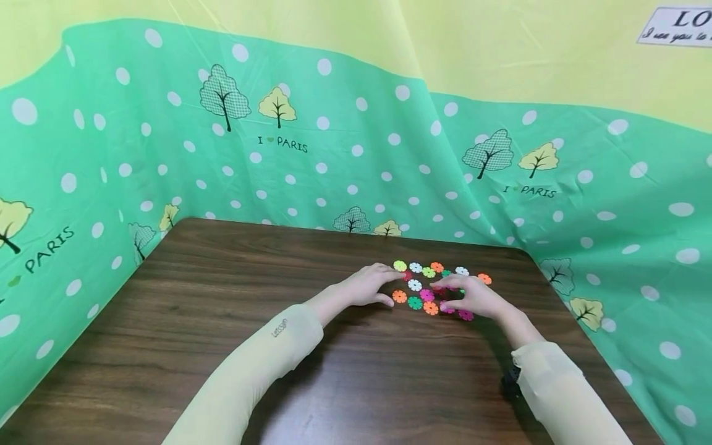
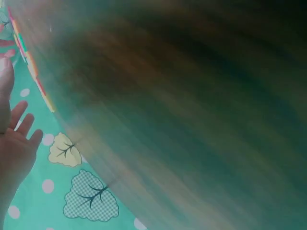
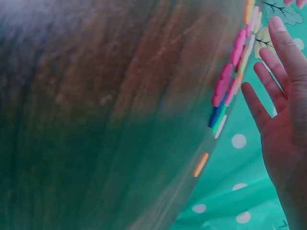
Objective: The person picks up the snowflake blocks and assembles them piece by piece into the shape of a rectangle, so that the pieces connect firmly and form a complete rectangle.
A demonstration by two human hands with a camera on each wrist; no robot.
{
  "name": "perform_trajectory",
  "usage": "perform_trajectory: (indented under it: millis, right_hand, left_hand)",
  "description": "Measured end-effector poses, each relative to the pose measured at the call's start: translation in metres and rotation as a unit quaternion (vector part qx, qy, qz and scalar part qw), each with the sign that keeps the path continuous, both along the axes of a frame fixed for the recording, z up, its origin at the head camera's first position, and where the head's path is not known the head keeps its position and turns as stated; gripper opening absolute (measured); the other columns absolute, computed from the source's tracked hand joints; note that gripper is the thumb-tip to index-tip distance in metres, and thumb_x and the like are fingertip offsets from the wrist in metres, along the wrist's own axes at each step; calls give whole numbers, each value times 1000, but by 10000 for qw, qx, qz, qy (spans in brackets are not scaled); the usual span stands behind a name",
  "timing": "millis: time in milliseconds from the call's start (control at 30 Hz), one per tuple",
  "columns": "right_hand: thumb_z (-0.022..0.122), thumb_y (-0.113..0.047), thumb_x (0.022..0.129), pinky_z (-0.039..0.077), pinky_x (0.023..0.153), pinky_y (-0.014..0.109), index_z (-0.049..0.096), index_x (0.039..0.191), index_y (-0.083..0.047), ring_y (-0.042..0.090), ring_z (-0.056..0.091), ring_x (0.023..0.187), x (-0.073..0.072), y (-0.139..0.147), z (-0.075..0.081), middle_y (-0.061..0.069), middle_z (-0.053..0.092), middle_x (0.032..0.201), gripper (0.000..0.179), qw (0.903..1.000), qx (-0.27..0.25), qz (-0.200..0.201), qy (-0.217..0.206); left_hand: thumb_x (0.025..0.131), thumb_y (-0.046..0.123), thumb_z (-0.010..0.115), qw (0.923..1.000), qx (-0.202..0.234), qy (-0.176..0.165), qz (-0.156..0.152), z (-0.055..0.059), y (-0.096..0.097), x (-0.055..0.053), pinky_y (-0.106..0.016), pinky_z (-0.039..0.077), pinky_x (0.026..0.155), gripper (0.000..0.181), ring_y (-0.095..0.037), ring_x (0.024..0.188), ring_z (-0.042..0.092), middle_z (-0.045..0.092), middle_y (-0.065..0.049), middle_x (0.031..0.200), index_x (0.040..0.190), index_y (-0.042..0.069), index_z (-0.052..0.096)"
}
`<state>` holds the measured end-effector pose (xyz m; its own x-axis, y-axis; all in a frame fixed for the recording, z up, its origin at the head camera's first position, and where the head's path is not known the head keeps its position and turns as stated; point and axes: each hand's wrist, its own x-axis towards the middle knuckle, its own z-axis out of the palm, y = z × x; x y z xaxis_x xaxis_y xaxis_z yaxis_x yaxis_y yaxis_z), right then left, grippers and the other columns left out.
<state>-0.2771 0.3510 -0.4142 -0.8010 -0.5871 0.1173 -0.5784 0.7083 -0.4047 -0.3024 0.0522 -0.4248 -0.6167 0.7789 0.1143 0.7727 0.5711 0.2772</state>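
Note:
Small flower-shaped plastic discs in several colours lie flat in a loose cluster on the dark wooden table (image 1: pixel 233 296). My left hand (image 1: pixel 367 286) is at the cluster's left side, fingers extended and thumb apart, near an orange disc (image 1: pixel 399 296) and a red disc (image 1: pixel 408 275). Over the right part hovers my right hand (image 1: pixel 475 296), fingers and thumb spread, partly hiding some discs. Its thumb is close to a magenta disc (image 1: pixel 465 315). Between the hands lie a white disc (image 1: pixel 415 285) and a green disc (image 1: pixel 415 303). In the right wrist view the right hand (image 3: pixel 288 129) shows straight fingers.
An orange disc (image 1: pixel 484 279) sits apart at the cluster's right end. Behind the table hangs a green and yellow curtain (image 1: pixel 300 185) printed with trees and dots. A dark object (image 1: pixel 510 382) shows under the right sleeve's cuff.

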Motion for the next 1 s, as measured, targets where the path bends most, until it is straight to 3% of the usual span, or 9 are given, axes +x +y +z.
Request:
perform_trajectory:
  millis: [267,600,833,1000]
  right_hand:
    - [77,-42,74,48,88,46,71,112,-22,19,56,101,-7,-2,-13,0,64,110,43,9991,319,100,-273]
    - [77,-40,75,47,87,45,74,104,-25,20,54,100,-10,-4,-15,0,62,106,33,9986,465,172,-209]
    - [78,-35,75,47,87,43,76,97,-25,18,54,98,-11,-5,-14,-3,62,103,24,9986,373,159,-331]
    - [77,-34,76,46,90,47,74,101,-26,20,54,102,-12,-7,-13,-2,62,107,26,9975,436,146,-529]
  left_hand:
    - [87,40,64,9971,-409,-638,50,-6,11,-6,-37,30,110,59,-19,130,39,47,1,141,140,22,47]
    - [89,41,61,9986,-466,-234,78,-10,16,-12,-36,35,100,38,-18,119,42,51,0,130,125,27,63]
    - [87,38,65,9979,-313,-491,265,-12,16,-12,-38,34,103,31,-19,121,42,51,0,130,115,24,67]
    - [85,36,69,9972,-262,-642,269,-9,14,-11,-35,34,105,28,-17,120,44,55,2,127,110,23,68]
